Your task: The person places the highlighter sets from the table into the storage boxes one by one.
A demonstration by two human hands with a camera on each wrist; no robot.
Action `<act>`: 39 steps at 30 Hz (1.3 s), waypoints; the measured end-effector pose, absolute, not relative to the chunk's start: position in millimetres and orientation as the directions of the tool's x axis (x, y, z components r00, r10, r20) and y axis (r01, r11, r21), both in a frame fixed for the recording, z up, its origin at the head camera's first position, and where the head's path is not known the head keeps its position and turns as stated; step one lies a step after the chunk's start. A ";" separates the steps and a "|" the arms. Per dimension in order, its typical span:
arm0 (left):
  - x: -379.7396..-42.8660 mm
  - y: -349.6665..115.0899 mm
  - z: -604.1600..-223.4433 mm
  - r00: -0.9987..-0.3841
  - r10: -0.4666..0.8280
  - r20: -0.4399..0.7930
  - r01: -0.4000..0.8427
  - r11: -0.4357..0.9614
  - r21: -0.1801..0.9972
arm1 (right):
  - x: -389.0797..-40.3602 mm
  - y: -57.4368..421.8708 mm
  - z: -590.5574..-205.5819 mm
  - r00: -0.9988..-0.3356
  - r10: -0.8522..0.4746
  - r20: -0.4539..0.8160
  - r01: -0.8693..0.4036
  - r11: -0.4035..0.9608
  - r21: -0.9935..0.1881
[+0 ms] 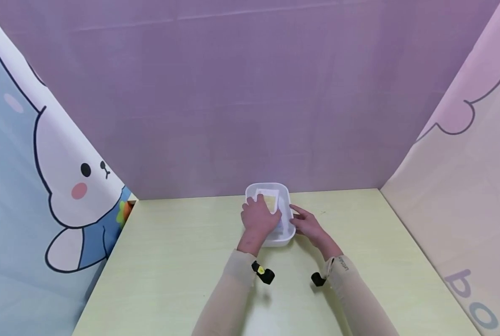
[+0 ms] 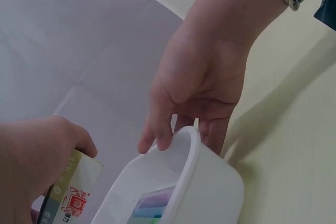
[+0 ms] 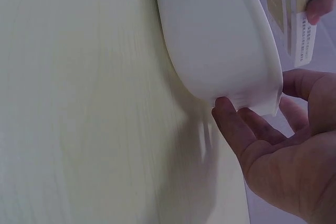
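A white plastic tub [image 1: 278,241] sits near the table's back edge. My left hand [image 1: 259,218] grips a small carton [image 2: 71,190], white and olive with red print, and holds it over the tub. The carton's pale face also shows beside the fingers in the head view. My right hand [image 1: 309,227] holds the tub's right side, thumb at the rim and fingertips against the outer wall [image 3: 220,35]. Inside the tub lies a flat piece with purple, blue and green bands [image 2: 152,203], partly cut off by the left wrist view.
The tub stands on a pale wood-look table [image 1: 170,261]. A purple cloth [image 1: 250,102] rises behind it. A cloth with a cartoon rabbit [image 1: 81,186] hangs at the left, and a pale printed cloth [image 1: 455,196] at the right.
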State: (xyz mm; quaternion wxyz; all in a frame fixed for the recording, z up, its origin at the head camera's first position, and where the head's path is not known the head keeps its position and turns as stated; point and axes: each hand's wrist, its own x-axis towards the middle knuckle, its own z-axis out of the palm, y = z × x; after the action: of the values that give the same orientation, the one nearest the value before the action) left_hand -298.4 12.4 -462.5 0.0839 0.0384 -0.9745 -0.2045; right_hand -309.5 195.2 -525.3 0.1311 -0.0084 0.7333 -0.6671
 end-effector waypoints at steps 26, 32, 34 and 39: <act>-314.8 -15.0 -481.7 -0.986 -0.032 0.166 0.027 0.939 0.342 | -314.3 194.3 -526.1 -0.967 -0.149 -0.208 0.188 0.139 -0.972; -320.1 -35.6 -484.6 -0.986 -0.042 0.163 0.018 0.936 0.352 | -313.4 192.7 -524.4 -0.970 -0.131 -0.204 0.182 0.165 -0.969; -322.5 -43.5 -487.3 -0.985 -0.049 0.167 0.015 0.932 0.361 | -312.9 192.4 -522.6 -0.972 -0.124 -0.198 0.173 0.191 -0.966; -327.6 -64.4 -494.9 -0.984 -0.049 0.170 0.015 0.933 0.359 | -314.0 192.6 -516.9 -0.988 -0.108 -0.111 0.062 0.375 -0.925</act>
State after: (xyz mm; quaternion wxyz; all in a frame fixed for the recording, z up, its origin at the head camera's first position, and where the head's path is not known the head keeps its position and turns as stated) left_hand -327.6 -64.4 -494.9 0.0882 0.0086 -0.9792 -0.1823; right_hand -314.0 192.6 -516.9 0.0764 -0.0139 0.8257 -0.5588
